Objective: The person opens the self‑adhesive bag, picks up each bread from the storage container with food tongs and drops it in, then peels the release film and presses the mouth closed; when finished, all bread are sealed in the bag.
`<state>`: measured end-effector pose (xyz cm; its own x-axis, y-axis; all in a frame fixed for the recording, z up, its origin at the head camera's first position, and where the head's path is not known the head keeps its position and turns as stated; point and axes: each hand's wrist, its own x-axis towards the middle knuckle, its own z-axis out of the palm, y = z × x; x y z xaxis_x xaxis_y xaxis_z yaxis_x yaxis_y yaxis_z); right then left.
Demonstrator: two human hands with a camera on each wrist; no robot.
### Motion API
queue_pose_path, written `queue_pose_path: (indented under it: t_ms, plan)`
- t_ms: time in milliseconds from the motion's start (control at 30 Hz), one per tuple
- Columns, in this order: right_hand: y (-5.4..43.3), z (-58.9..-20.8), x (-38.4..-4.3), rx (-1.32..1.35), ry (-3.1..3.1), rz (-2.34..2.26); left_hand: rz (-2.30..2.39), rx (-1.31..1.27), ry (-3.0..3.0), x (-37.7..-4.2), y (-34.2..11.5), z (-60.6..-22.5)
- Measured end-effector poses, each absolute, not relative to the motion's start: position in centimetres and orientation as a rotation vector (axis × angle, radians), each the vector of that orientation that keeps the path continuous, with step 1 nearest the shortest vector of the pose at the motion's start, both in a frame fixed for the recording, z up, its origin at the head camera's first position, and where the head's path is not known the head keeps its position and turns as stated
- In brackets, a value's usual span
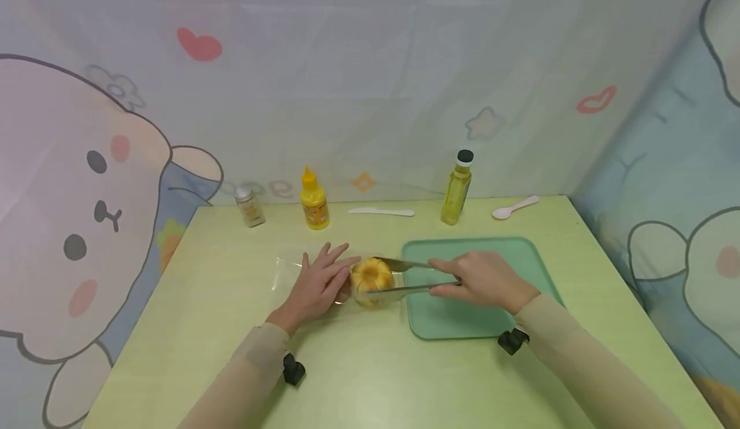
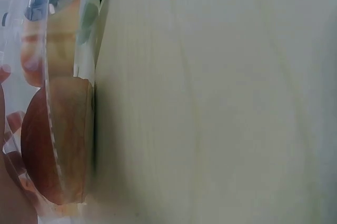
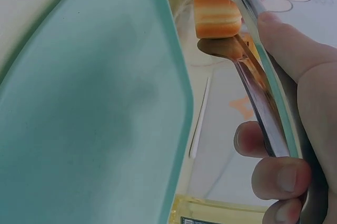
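Observation:
My right hand (image 1: 482,278) grips metal tongs (image 1: 416,288). Their two arms stand on either side of a golden, ridged bun (image 1: 371,275), and in the right wrist view one spoon-shaped tip touches the bread. The bun sits at the right end of a clear plastic container (image 1: 281,273). Spread over that container, my left hand (image 1: 315,284) rests with fingers mostly straight, fingertips near the bun. A darker brown bun (image 2: 58,140) shows through the plastic beneath the left hand. The palm hides part of the container.
A green tray (image 1: 457,323) lies under the right hand. Along the back stand a shaker jar (image 1: 250,208), a yellow squeeze bottle (image 1: 315,205) and an oil bottle (image 1: 456,191), with a white knife (image 1: 381,212) and a pale spoon (image 1: 514,208) lying between and beside them.

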<state>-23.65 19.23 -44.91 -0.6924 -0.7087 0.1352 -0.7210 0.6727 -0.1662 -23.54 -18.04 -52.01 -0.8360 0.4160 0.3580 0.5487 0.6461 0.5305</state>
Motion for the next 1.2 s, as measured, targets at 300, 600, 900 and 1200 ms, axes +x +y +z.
queue_pose_path:
  t_ms: [300,600,900,1200]
  plan:
    - [19.0,-45.1,-23.9,1.19,-2.839,0.275,-0.97,-0.774,-2.669,-23.6,-17.9,-51.9]
    - [18.6,-46.9,-23.6,1.134,-2.807,0.215,-0.986,-0.768,-2.68,-23.5,-17.7,-52.3]
    - [18.7,-47.2,-23.0,1.09,-2.807,0.301,-1.007,-0.754,-2.682,-23.4,-17.7,-52.3]
    - [20.3,-46.9,-22.7,1.085,-2.778,0.311,-1.01,-0.749,-2.696,-23.7,-17.7,-52.2]
